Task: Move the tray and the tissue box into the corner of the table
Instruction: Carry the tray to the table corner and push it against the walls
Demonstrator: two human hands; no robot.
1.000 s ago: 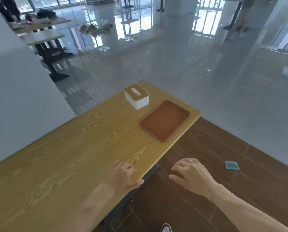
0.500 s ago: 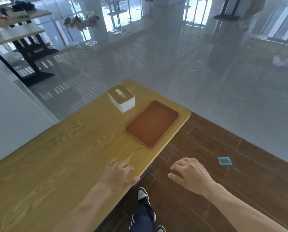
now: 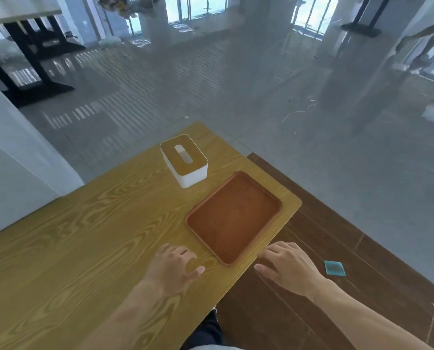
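Two hands (image 3: 232, 270) empty — tray (image 3: 233, 218) just ahead.

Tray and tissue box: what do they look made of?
The tray looks like reddish-brown wood or moulded wood-look plastic, matte, with a raised rounded rim; I cannot tell which. The tissue box has a smooth white body, probably plastic, and a tan wood-look lid with an oval slot.

Glossy grey floor (image 3: 236, 79), bright windows (image 3: 183, 8)
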